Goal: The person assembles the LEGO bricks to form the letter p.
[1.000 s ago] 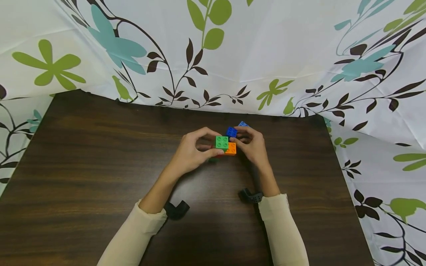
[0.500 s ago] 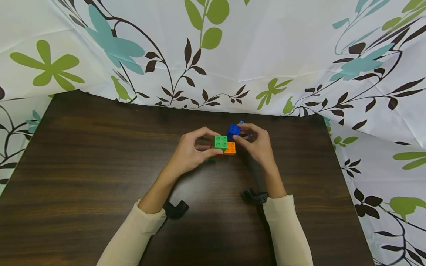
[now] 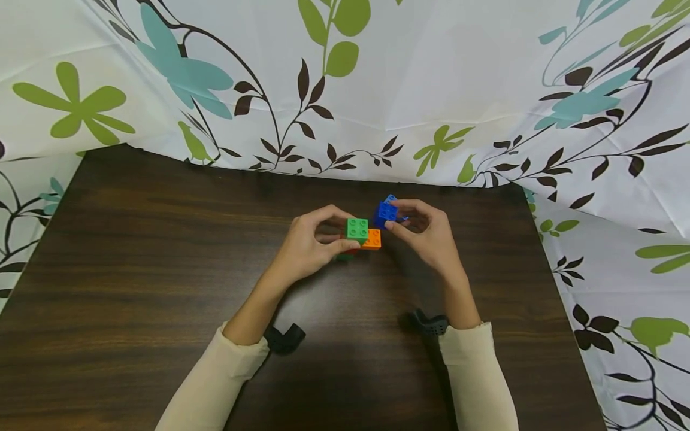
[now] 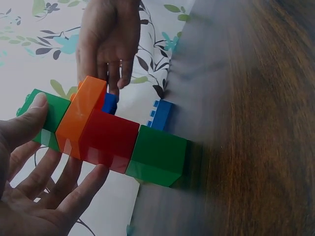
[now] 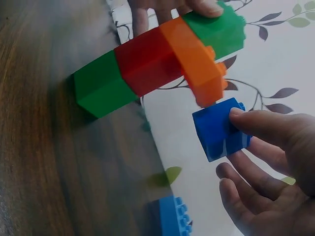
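Tower of green, red, orange and green bricks [image 4: 110,140], upright on the table [image 3: 162,269], is gripped at its top by the left hand [image 3: 308,242]; just beside it, a dark blue brick [image 5: 219,129] is pinched by the right hand [image 3: 434,238]

Left hand [image 3: 308,244] and right hand [image 3: 438,242] near each other, both pinching.
Left forearm [image 3: 257,306] and right forearm [image 3: 460,299] slant inward; 2 thumbs [image 3: 345,246] point toward each other.

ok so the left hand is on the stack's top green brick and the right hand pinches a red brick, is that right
Not red: the right hand pinches a blue brick, shown in the right wrist view. The left hand is on the top green brick of the stack.
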